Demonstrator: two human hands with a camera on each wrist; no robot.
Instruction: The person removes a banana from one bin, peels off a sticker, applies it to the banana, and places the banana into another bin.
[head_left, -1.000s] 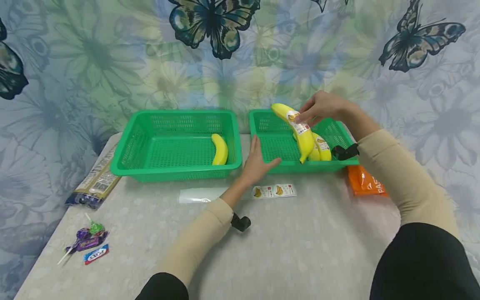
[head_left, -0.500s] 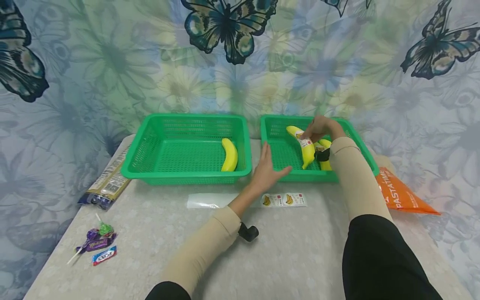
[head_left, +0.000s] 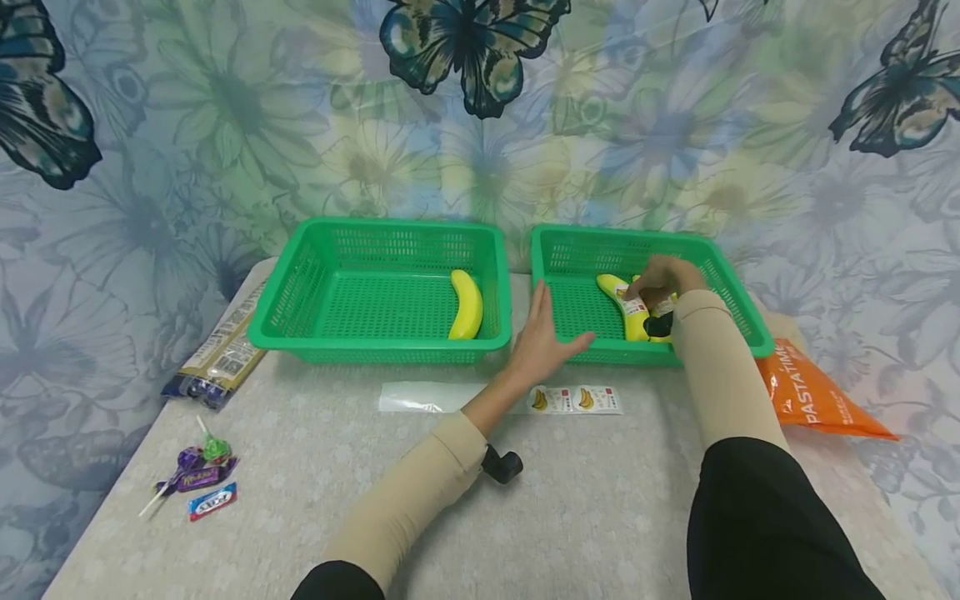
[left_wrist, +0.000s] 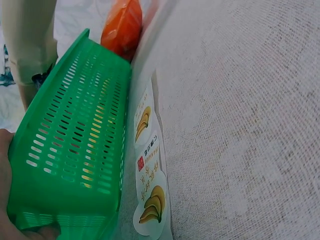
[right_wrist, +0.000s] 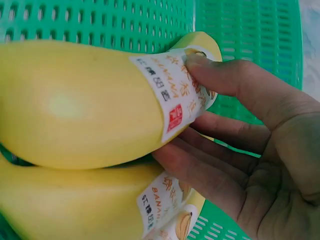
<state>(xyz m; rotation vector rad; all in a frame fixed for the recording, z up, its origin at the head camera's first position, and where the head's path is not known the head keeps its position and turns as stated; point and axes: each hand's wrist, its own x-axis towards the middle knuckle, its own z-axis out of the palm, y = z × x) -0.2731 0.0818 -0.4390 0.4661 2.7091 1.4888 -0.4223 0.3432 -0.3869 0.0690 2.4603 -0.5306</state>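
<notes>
My right hand (head_left: 666,279) is inside the right green basket (head_left: 622,233), pinching a labelled yellow banana (head_left: 611,286) between thumb and fingers. In the right wrist view the thumb presses on that banana's white label (right_wrist: 172,90), and a second labelled banana (right_wrist: 75,197) lies right beside it. My left hand (head_left: 538,346), fingers straight and thumb spread, is at the basket's near left corner; the left wrist view shows it against the basket's end. A strip with banana stickers (head_left: 573,400) lies on the table below. One banana without a visible label (head_left: 467,304) lies in the left green basket (head_left: 375,343).
An orange pasta bag (head_left: 821,392) is right of the right basket. A gold and navy packet (head_left: 225,354) leans by the left basket. Lollipops and wrapped candies (head_left: 202,475) lie at the table's left. A butterfly-print cloth (head_left: 337,125) hangs behind.
My right hand has lowered the labelled banana into the right basket, setting it beside the other labelled fruit. My left hand has stayed at the basket's corner. The head view has shifted slightly.
</notes>
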